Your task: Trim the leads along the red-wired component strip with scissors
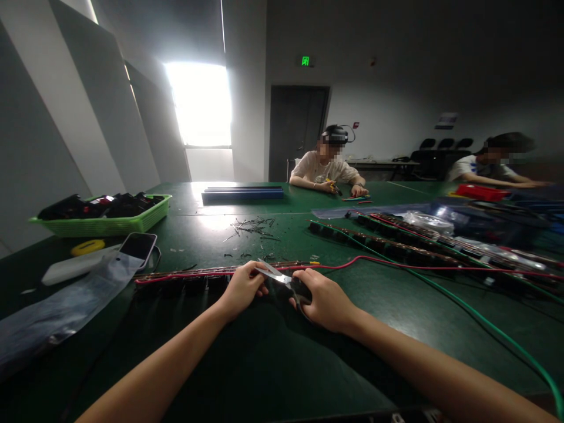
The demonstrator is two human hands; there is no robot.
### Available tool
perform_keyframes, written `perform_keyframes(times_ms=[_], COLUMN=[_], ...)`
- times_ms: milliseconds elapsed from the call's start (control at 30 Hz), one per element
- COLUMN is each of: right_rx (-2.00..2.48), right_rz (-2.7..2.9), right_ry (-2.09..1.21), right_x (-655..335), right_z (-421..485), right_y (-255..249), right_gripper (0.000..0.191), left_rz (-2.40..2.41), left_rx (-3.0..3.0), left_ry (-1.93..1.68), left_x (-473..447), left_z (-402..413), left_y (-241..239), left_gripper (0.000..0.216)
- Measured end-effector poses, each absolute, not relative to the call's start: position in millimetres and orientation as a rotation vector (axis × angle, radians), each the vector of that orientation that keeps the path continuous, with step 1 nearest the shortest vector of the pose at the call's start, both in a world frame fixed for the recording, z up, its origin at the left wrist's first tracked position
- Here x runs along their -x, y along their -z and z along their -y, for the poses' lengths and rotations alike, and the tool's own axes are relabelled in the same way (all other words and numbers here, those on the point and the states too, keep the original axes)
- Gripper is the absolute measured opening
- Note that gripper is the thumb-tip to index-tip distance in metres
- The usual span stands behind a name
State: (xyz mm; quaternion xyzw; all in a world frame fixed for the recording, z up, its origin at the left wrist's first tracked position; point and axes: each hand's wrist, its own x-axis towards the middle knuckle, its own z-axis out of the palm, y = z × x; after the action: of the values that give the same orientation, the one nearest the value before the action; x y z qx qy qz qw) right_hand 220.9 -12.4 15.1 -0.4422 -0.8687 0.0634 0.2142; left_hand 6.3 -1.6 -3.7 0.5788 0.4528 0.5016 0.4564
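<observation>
Right hand [328, 298] gripping scissors [282, 278], blades parted; left hand [245, 288] curled at blade tips, can't tell what's pinched; red wire [176, 275] along black strip [190, 284] on green table [273, 364]

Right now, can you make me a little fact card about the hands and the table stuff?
Right hand: holding scissors, blades open
Left hand: close to the blade tips; can't tell what it grips
Red wire: runs along a black strip
Table: green
Basket: light green, full of dark parts
Phone: near the basket
Across the table: a person with a yellow-handled tool
</observation>
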Motion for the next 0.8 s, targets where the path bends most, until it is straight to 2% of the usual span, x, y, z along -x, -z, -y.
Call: perform_keyframes(times_ms=[300,800], right_rx=[1.251,1.262], right_rz=[2.389,2.437], right_ry=[-0.188,-0.157], right_x=[-220.1,-220.2], right_z=[12.2,12.3], right_y=[-14.4,-16.8], right_gripper=[0.03,0.029], left_rz=[-1.127,-1.131], left_rx=[-1.457,-1.463], left_ry=[-1.224,-1.228], left_x=[-6.0,-5.8], left_z=[0.8,-0.4], left_y=[5.0,6.8], left_gripper=[0.018,0.02])
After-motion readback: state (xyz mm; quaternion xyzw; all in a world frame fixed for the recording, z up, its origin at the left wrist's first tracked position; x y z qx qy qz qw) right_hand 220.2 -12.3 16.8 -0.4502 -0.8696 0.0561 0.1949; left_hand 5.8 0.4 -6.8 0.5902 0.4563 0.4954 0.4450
